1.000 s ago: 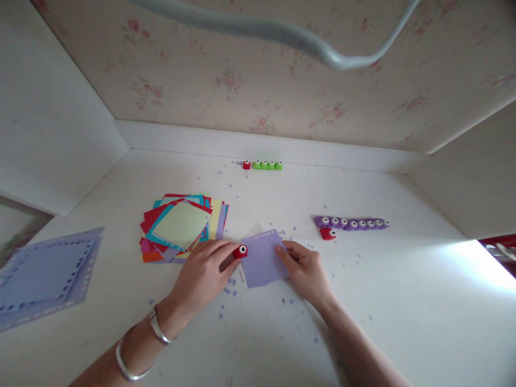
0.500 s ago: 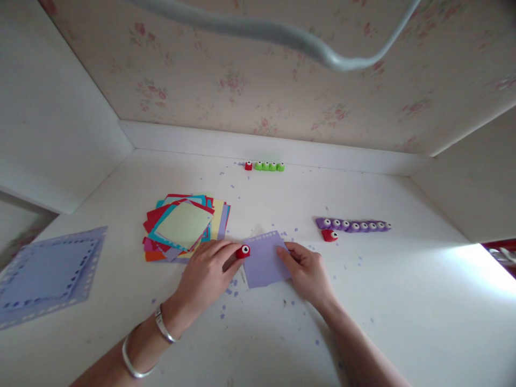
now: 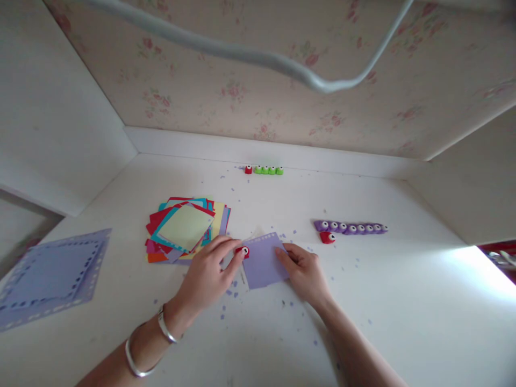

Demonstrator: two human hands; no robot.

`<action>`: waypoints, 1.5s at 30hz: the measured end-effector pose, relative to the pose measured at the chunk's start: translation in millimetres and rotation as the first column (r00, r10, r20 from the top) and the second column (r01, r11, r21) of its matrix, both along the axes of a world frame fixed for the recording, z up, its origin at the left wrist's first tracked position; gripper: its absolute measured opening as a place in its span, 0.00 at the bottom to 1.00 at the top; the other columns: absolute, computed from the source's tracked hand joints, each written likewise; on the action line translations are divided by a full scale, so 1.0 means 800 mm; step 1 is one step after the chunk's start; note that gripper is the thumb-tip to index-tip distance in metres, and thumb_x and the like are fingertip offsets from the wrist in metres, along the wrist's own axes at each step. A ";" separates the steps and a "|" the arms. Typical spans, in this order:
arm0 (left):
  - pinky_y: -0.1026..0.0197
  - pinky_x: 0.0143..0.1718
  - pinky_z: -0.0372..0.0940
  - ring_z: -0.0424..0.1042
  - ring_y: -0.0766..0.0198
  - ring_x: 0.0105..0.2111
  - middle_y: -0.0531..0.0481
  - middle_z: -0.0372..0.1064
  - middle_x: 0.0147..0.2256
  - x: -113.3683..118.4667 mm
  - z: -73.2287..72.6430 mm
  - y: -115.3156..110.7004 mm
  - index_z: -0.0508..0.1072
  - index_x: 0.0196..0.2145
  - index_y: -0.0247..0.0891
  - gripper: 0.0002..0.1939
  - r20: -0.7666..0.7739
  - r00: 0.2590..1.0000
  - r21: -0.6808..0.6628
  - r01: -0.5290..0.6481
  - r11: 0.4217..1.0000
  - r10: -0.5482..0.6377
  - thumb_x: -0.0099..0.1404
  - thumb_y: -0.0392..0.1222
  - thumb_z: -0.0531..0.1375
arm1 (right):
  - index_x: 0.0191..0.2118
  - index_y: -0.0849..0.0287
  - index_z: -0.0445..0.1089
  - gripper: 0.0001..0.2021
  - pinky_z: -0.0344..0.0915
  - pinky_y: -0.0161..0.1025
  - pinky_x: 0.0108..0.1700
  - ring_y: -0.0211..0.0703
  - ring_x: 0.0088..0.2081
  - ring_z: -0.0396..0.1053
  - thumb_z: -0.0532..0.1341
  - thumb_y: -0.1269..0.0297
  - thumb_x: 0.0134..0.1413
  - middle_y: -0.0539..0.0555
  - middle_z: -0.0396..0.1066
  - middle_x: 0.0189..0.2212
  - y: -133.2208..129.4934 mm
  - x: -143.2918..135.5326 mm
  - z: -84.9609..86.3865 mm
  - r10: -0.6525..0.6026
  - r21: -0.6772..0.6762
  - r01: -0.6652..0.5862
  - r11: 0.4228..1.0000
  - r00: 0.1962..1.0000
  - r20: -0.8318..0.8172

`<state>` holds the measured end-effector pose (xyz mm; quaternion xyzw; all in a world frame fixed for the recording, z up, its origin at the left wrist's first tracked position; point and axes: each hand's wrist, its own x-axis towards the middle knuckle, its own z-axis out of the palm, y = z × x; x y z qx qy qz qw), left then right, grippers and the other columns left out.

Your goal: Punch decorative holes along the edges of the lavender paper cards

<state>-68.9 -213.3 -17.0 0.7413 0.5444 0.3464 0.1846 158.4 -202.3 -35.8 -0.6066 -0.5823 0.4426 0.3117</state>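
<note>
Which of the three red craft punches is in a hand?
The red punch at the left edge of the purple card, in the left hand; the others stand untouched beside green punches and purple punches.

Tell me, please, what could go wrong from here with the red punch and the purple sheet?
The left hand has the red punch at the sheet's far left corner, close to the row of holes, so a new hole might overlap an old one. The purple sheet could twist, as the right hand holds only its right side.
</note>
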 end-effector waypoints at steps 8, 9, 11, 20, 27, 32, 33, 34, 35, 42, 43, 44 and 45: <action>0.65 0.34 0.69 0.74 0.64 0.35 0.50 0.74 0.39 0.012 -0.006 0.010 0.76 0.39 0.40 0.11 0.198 0.980 -0.229 0.057 0.972 -0.010 0.68 0.44 0.55 | 0.36 0.59 0.74 0.17 0.51 0.32 0.22 0.35 0.21 0.58 0.56 0.51 0.59 0.48 0.65 0.20 0.000 -0.001 0.001 0.007 0.066 -0.010 0.998 0.999 0.041; 0.66 0.33 0.69 0.74 0.64 0.34 0.50 0.74 0.38 0.011 -0.006 0.010 0.76 0.39 0.40 0.11 0.201 0.980 -0.238 0.055 0.970 -0.006 0.68 0.45 0.55 | 0.36 0.59 0.73 0.17 0.50 0.32 0.22 0.34 0.21 0.57 0.55 0.51 0.59 0.48 0.64 0.19 0.000 0.000 0.001 0.009 0.072 -0.013 0.997 0.999 0.045; 0.66 0.31 0.68 0.74 0.65 0.32 0.50 0.74 0.38 0.010 -0.006 0.010 0.76 0.39 0.40 0.11 0.199 0.980 -0.250 0.049 0.967 0.002 0.68 0.45 0.55 | 0.34 0.59 0.73 0.17 0.49 0.33 0.22 0.34 0.21 0.56 0.55 0.52 0.59 0.48 0.63 0.19 -0.001 0.001 0.000 0.016 0.085 -0.021 0.996 0.998 0.058; 0.64 0.40 0.69 0.75 0.62 0.39 0.53 0.76 0.40 -0.002 0.000 0.009 0.77 0.40 0.44 0.10 0.101 0.995 -0.216 0.040 0.976 -0.019 0.67 0.46 0.56 | 0.36 0.58 0.73 0.15 0.50 0.33 0.23 0.34 0.22 0.57 0.54 0.55 0.61 0.48 0.65 0.20 0.000 0.004 0.002 0.032 0.082 -0.037 0.996 0.998 0.059; 0.65 0.37 0.71 0.75 0.65 0.35 0.51 0.74 0.41 -0.002 -0.009 0.005 0.75 0.43 0.43 0.10 0.115 0.991 -0.165 0.081 0.983 -0.062 0.64 0.44 0.61 | 0.37 0.58 0.73 0.16 0.51 0.33 0.23 0.35 0.22 0.59 0.54 0.53 0.61 0.49 0.67 0.22 0.001 0.003 0.003 0.043 0.051 -0.045 0.998 0.998 0.037; 0.63 0.42 0.71 0.74 0.63 0.40 0.52 0.74 0.42 -0.005 -0.009 0.004 0.75 0.44 0.44 0.09 0.072 0.990 -0.135 0.128 0.983 -0.119 0.66 0.41 0.59 | 0.36 0.59 0.73 0.16 0.51 0.33 0.23 0.35 0.22 0.58 0.54 0.53 0.61 0.49 0.67 0.21 0.000 0.003 0.006 0.036 0.044 -0.038 0.998 0.999 0.033; 0.63 0.43 0.70 0.74 0.63 0.40 0.52 0.75 0.42 -0.005 -0.008 0.003 0.75 0.44 0.44 0.09 0.064 0.989 -0.129 0.137 0.982 -0.130 0.66 0.41 0.59 | 0.36 0.59 0.73 0.15 0.51 0.33 0.23 0.35 0.22 0.58 0.54 0.53 0.61 0.49 0.66 0.21 0.000 0.002 0.007 0.030 0.048 -0.031 0.998 0.999 0.032; 0.63 0.43 0.70 0.74 0.63 0.40 0.52 0.75 0.42 -0.006 -0.007 0.002 0.75 0.44 0.45 0.10 0.053 0.990 -0.119 0.140 0.983 -0.134 0.66 0.41 0.59 | 0.37 0.59 0.73 0.15 0.51 0.33 0.23 0.35 0.22 0.58 0.54 0.54 0.61 0.48 0.66 0.21 0.000 0.002 0.007 0.022 0.053 -0.024 0.998 0.999 0.035; 0.62 0.44 0.70 0.74 0.64 0.40 0.53 0.75 0.42 -0.006 -0.005 0.001 0.75 0.45 0.45 0.10 0.039 0.990 -0.104 0.136 0.985 -0.132 0.66 0.41 0.59 | 0.36 0.59 0.73 0.15 0.51 0.33 0.23 0.35 0.22 0.58 0.54 0.54 0.61 0.48 0.66 0.21 0.000 0.002 0.008 0.015 0.060 -0.018 0.998 0.999 0.042; 0.62 0.43 0.71 0.75 0.64 0.38 0.51 0.74 0.43 -0.006 0.001 -0.006 0.73 0.45 0.44 0.10 -0.008 0.997 -0.078 0.074 0.994 -0.075 0.66 0.42 0.59 | 0.32 0.59 0.72 0.16 0.50 0.32 0.22 0.35 0.21 0.56 0.55 0.54 0.60 0.48 0.62 0.19 -0.001 0.001 0.010 0.007 0.085 -0.013 0.996 0.998 0.069; 0.62 0.42 0.71 0.75 0.64 0.37 0.51 0.74 0.43 -0.007 0.001 -0.006 0.73 0.45 0.44 0.10 -0.012 0.998 -0.080 0.066 0.995 -0.067 0.66 0.42 0.59 | 0.33 0.60 0.72 0.16 0.50 0.32 0.22 0.35 0.22 0.57 0.54 0.54 0.60 0.48 0.63 0.19 -0.001 0.001 0.010 0.009 0.082 -0.014 0.997 0.998 0.059; 0.62 0.42 0.71 0.75 0.64 0.37 0.51 0.74 0.43 -0.007 0.001 -0.006 0.74 0.45 0.44 0.10 -0.019 0.998 -0.076 0.062 0.995 -0.064 0.66 0.42 0.59 | 0.34 0.60 0.72 0.16 0.51 0.32 0.22 0.36 0.22 0.57 0.54 0.54 0.60 0.49 0.64 0.20 -0.001 0.001 0.010 0.011 0.078 -0.015 0.997 0.999 0.050; 0.61 0.42 0.71 0.75 0.63 0.37 0.51 0.75 0.42 -0.007 0.000 -0.006 0.74 0.45 0.45 0.10 -0.028 0.998 -0.068 0.060 0.996 -0.062 0.66 0.42 0.59 | 0.34 0.60 0.73 0.16 0.51 0.32 0.22 0.36 0.22 0.58 0.54 0.54 0.60 0.50 0.65 0.20 -0.002 0.001 0.010 0.014 0.075 -0.017 0.997 0.999 0.044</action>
